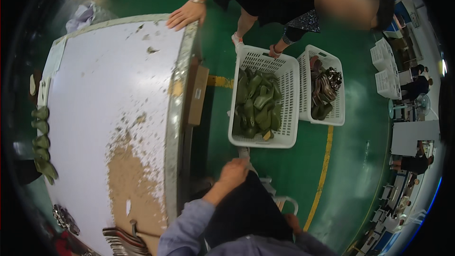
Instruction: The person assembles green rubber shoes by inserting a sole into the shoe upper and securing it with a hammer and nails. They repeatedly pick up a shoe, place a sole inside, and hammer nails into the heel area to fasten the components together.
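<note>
My left hand (234, 173) rests at my knee beside the table's side, its fingers curled in with nothing seen in them. Only a small part of my right hand (294, 223) shows, low beside my dark-clad leg near a white curved rail (289, 201); its fingers are hidden. Beyond my knee stands a white slatted basket (290, 99) with several green shoe lasts (258, 99) heaped in it. A co-worker bends over it, one hand (275, 52) at the basket's far rim and the other hand (187, 16) flat on the table corner.
A worn white table (128, 66) fills the left. Several green lasts (41, 140) line its far left edge; dark curved pieces (125, 242) lie near its front. A second white basket (334, 114) holds brown, shiny pieces. Under the table edge sits a cardboard box (196, 95).
</note>
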